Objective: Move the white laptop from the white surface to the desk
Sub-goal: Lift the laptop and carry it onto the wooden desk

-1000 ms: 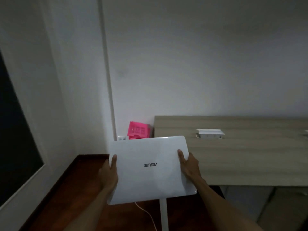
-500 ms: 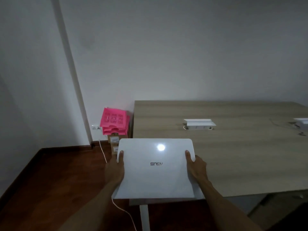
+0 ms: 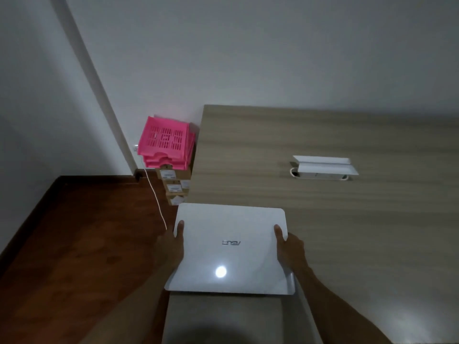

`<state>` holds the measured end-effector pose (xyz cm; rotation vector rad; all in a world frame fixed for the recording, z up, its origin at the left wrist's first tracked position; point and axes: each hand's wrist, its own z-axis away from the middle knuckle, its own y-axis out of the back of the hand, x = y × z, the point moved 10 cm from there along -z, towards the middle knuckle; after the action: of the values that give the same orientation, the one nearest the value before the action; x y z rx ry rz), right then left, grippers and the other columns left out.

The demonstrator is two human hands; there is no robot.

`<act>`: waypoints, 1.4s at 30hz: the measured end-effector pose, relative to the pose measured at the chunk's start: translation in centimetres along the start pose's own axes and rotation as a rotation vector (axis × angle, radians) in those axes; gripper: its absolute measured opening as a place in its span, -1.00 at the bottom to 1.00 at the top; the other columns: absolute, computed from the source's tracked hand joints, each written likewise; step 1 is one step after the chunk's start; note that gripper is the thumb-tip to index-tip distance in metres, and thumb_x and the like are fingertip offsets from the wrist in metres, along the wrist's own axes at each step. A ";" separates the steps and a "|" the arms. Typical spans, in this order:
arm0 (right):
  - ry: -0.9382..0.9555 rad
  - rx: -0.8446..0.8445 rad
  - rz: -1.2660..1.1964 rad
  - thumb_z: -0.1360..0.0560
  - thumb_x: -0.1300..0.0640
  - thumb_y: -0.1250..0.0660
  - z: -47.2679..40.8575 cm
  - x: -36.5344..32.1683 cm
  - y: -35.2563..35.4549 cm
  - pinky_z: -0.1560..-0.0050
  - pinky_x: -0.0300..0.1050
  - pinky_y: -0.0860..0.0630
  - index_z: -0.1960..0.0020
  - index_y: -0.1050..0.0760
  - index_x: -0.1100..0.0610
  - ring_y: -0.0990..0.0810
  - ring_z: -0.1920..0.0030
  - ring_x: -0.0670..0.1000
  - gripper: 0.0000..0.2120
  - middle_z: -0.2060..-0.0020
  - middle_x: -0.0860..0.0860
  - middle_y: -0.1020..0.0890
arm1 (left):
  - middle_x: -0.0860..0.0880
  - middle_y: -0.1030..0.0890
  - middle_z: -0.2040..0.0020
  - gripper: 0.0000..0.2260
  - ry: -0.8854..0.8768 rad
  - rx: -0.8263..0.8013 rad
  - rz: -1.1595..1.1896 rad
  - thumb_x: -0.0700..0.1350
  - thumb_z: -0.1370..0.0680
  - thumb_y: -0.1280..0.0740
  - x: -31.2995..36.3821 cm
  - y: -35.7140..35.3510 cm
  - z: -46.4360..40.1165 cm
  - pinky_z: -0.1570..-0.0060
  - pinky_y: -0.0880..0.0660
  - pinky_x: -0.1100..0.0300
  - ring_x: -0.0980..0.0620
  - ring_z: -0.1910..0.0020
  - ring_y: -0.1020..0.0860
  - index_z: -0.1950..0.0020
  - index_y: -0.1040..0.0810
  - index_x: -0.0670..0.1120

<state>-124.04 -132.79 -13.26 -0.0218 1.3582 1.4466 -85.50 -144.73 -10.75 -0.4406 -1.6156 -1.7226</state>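
Gripping white laptop (image 3: 229, 249) edges, both hands (image 3: 171, 247).

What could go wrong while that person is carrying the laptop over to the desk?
The closed laptop is gripped only at its side edges by the left hand and right hand; its glossy lid might slip. It hangs over the desk near the left corner, so set down there it may overhang. The white cable trailing over the floor could trip someone.

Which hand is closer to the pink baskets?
Left. The left hand holds the white laptop's edge on the side below the pink baskets; the right hand holds the opposite edge, farther away.
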 end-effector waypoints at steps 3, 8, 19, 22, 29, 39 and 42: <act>-0.034 -0.006 0.027 -0.50 -0.41 -0.01 -3.3 0.3 -1.5 0.10 -0.08 -0.44 0.05 -0.60 0.18 -0.61 0.13 0.14 -0.30 0.15 0.12 -0.66 | -0.22 -0.65 0.19 -0.41 -0.010 0.010 -0.093 0.26 -0.59 0.00 0.4 -2.3 -2.5 0.04 -0.51 -0.04 -0.20 0.22 -0.60 0.10 -0.59 -0.19; -0.059 -0.024 0.083 -0.47 -0.44 0.01 -7.8 -0.2 -2.9 0.06 -0.07 -0.46 -0.05 -0.59 0.19 -0.59 0.11 0.13 -0.24 0.07 0.14 -0.67 | -0.23 -0.62 0.30 -0.43 0.005 -0.013 -0.162 0.29 -0.56 0.01 -0.6 -6.0 -6.5 0.11 -0.52 -0.05 -0.22 0.29 -0.59 0.34 -0.44 -0.13; -0.074 -0.040 0.276 -0.50 -0.42 0.05 -12.1 -1.5 -3.4 0.02 -0.02 -0.49 0.00 -0.59 0.26 -0.64 0.00 0.22 -0.21 0.05 0.20 -0.68 | -0.28 -0.65 0.23 -0.48 -0.046 -0.055 -0.231 0.13 -0.63 -0.10 0.1 -9.1 -11.4 -0.03 -0.50 -0.09 -0.27 0.19 -0.61 0.22 -0.56 -0.25; -0.070 -0.042 0.351 -0.49 -0.43 0.09 -12.6 -1.8 -3.3 -0.03 0.03 -0.52 0.01 -0.60 0.28 -0.65 0.00 0.24 -0.16 0.03 0.23 -0.67 | -0.28 -0.64 0.27 -0.41 -0.057 -0.075 -0.259 0.19 -0.61 -0.04 0.5 -9.3 -11.6 0.03 -0.52 -0.10 -0.28 0.23 -0.62 0.28 -0.54 -0.25; -0.043 -0.074 0.492 -0.48 -0.43 0.19 -13.2 -2.4 -3.7 -0.01 0.04 -0.57 0.17 -0.57 0.26 -0.67 0.04 0.23 -0.14 0.07 0.24 -0.67 | -0.25 -0.67 0.17 -0.25 -0.055 -0.101 -0.306 0.33 -0.53 0.14 0.2 -9.0 -11.8 -0.03 -0.52 -0.10 -0.25 0.12 -0.62 0.15 -0.60 -0.23; -0.042 -0.135 0.271 -0.56 -0.03 -0.09 -11.5 -1.9 -1.3 -0.02 0.01 -0.42 -0.12 -0.46 0.24 -0.55 -0.14 0.28 -0.63 -0.13 0.27 -0.57 | -0.29 -0.50 -0.33 -0.47 0.090 -0.336 -0.262 0.14 -0.59 -0.20 -0.4 -8.8 -9.8 -0.24 -0.41 -0.03 -0.28 -0.30 -0.48 -0.35 -0.41 -0.27; 0.097 -0.150 0.232 -0.55 -0.03 -0.14 -9.1 -3.1 -1.2 -0.15 0.03 -0.48 -0.18 -0.44 0.13 -0.56 -0.17 0.24 -0.68 -0.15 0.20 -0.61 | -0.28 -0.47 -0.37 -0.40 0.001 -0.351 -0.299 0.19 -0.56 -0.21 0.3 -7.5 -8.0 -0.28 -0.40 -0.04 -0.26 -0.33 -0.45 -0.40 -0.34 -0.24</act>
<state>-127.60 -141.57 -15.24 -0.0326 1.3618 1.7597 -89.16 -152.83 -17.09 -0.3763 -1.4338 -2.2468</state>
